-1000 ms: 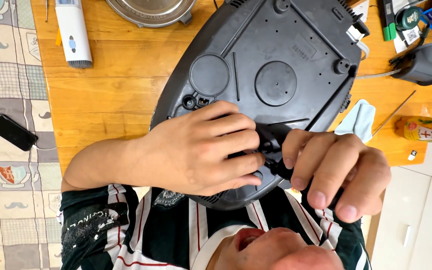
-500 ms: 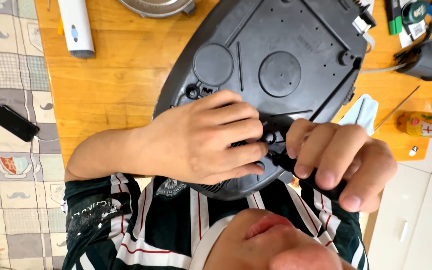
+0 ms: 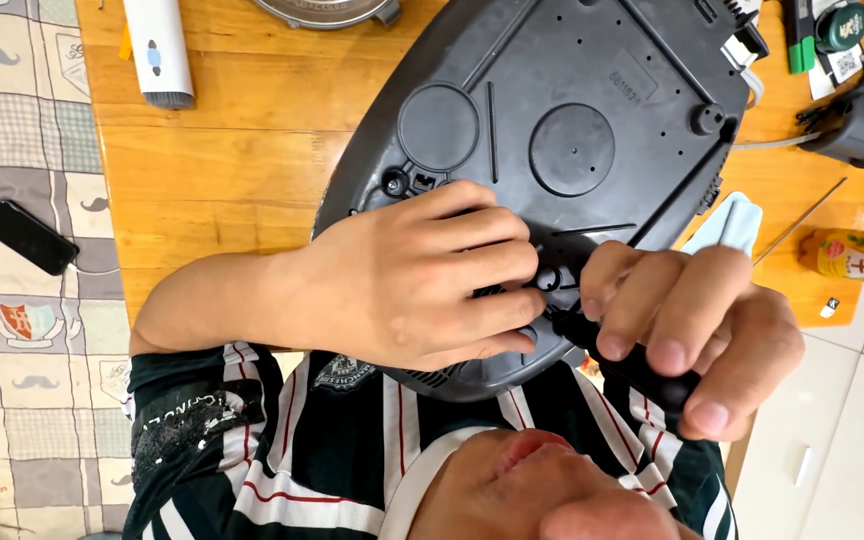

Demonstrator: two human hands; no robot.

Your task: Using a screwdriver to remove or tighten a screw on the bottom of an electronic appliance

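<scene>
The dark grey appliance base (image 3: 572, 130), an oval plastic shell turned underside-up with two round raised discs and moulded ribs, lies across the wooden desk (image 3: 222, 160) with its near edge overhanging the person's striped shirt (image 3: 352, 440). The left hand (image 3: 422, 275) is pressed flat on the near end of the shell, fingers curled and spread over it, steadying it rather than closing round anything. The right hand (image 3: 692, 330) is closed in a fist round the black handle of a screwdriver (image 3: 632, 365), whose tip meets the shell just beside the left fingertips, at a small recess in the plastic.

Compared with half a second ago, the view sits a little closer and lower: the shell fills more of the frame, and the right hand has dropped slightly and turned so more of the black handle shows below the knuckles. The left hand has kept its place on the shell.

Farther out, a white cylindrical tool (image 3: 157, 50) lies at the desk's far left edge, a metal pot rim (image 3: 327, 10) at the top, a pale blue cloth (image 3: 727, 225) just right of the shell, and an orange-labelled bottle (image 3: 857, 255) near the right edge. A black phone (image 3: 27, 237) rests on the patterned mat (image 3: 12, 330) to the left.
</scene>
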